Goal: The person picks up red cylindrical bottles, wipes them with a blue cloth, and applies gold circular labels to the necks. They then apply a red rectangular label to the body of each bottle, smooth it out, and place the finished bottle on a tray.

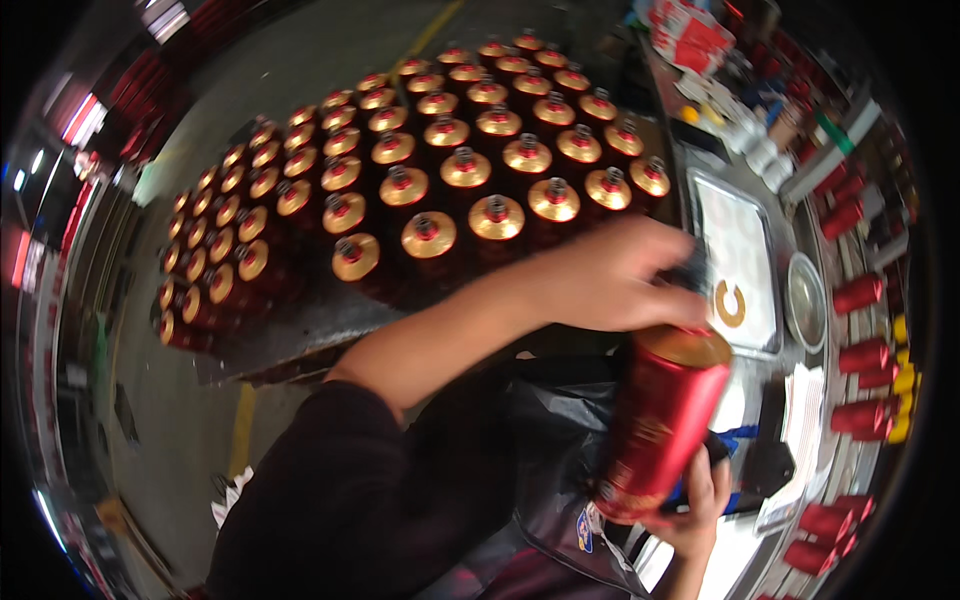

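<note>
I hold a red metal canister with a gold top upright in front of me. My left hand reaches across from the left and closes over its top, fingers on something dark there. My right hand grips the canister near its base from below. What sits under the left fingers is hidden.
Many identical red canisters with gold tops stand in rows on a pallet to the left. A metal tray with a gold ring-shaped piece and a round metal dish lie on the bench at right. More red cylinders line the right edge.
</note>
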`<state>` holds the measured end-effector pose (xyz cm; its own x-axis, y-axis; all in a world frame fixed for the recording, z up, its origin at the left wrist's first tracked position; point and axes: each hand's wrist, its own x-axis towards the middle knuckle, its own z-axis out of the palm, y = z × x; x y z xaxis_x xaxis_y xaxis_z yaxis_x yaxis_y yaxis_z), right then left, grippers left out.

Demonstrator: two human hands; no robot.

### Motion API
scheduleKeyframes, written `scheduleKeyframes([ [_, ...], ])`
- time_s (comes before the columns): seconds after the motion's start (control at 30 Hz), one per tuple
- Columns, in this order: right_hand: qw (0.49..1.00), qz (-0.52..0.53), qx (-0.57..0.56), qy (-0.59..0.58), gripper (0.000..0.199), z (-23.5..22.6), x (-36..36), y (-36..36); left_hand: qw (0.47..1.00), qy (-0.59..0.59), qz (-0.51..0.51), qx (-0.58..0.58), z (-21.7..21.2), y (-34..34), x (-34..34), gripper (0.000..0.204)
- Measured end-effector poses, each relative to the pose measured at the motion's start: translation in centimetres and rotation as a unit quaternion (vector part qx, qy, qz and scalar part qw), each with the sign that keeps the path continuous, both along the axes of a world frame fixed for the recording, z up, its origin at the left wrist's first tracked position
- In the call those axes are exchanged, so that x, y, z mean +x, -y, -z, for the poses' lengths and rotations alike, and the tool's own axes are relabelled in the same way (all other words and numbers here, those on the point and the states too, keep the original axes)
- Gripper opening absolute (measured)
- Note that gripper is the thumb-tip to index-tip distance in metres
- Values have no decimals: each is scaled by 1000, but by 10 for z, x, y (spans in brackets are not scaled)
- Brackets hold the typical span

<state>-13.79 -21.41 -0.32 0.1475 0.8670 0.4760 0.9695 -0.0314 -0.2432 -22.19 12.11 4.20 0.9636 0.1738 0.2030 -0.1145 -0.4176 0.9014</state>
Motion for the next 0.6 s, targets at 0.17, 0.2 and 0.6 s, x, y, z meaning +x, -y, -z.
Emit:
scheduleKeyframes([
  [0.17,993,-95,-62,-31,93,-6,-14,-117,941,137,-307,-21,-43,-2,-193,13],
  [0.2,990,-89,-87,-61,95,-8,-21,-130,921,97,-375,45,-46,-2,-221,15],
  [0.6,952,106,-128,-259,88,8,-23,-77,678,-136,-640,336,135,-157,-326,26],
])
